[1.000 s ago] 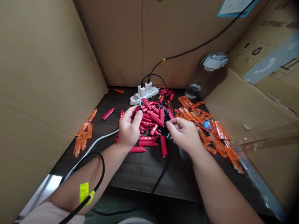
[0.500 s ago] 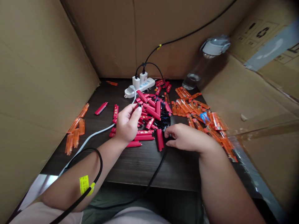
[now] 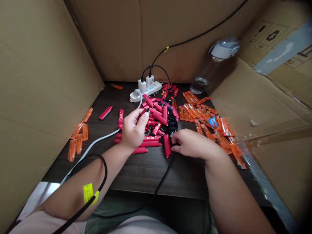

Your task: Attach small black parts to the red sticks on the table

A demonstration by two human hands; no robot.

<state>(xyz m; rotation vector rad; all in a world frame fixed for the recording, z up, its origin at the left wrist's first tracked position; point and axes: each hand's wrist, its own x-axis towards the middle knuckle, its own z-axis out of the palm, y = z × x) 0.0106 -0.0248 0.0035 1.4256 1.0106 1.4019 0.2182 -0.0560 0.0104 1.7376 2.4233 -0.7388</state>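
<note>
My left hand (image 3: 134, 128) is closed around a red lighter (image 3: 145, 111); only its dark end shows past my thumb, the rest being hidden by my fingers. Just right of it lies a loose heap of red lighters (image 3: 158, 115), some printed with gold characters. My right hand (image 3: 186, 143) bends down at the near edge of a pile of small black parts with thin blue wires (image 3: 172, 123). Its thumb and fingers are drawn together, and what they pinch is hidden. One red lighter (image 3: 167, 145) stands out beside those fingertips, pointing toward me.
Orange see-through lighters (image 3: 192, 110) spread along the right, with a smaller group (image 3: 79, 143) at left. Behind the heap sits a white power strip (image 3: 146, 91) with plugs and cables. A water bottle (image 3: 201, 83) stands back right. Cardboard walls (image 3: 117, 42) enclose the dark table (image 3: 143, 172).
Both hands stay almost in place. My left hand has shifted very slightly right with the red lighter, and my right fingertips have moved a little left.
</note>
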